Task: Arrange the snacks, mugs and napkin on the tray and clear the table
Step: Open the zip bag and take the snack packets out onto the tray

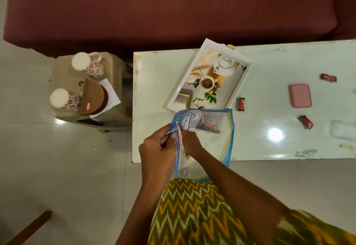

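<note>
I hold a clear zip bag (213, 138) with blue edges over the table's near-left corner. My left hand (157, 151) grips its open mouth. My right hand (189, 142) reaches inside the bag and its fingers close on a snack packet (189, 120). A white tray (238, 88) printed with a teapot picture lies tilted on the table just beyond the bag. Three small red snack wrappers (241, 104), (306, 122), (328, 77) lie loose on the table to the right. Two floral mugs (87, 65), (64, 100) stand upside down on a side stool at left, beside a white napkin (111, 96) under a brown packet (93, 98).
A pink lidded box (301, 98) and a clear container (343, 131) sit on the white table (269, 148) at right. A maroon sofa (173, 9) runs along the far side. The beige stool (113, 121) stands left of the table on a tiled floor.
</note>
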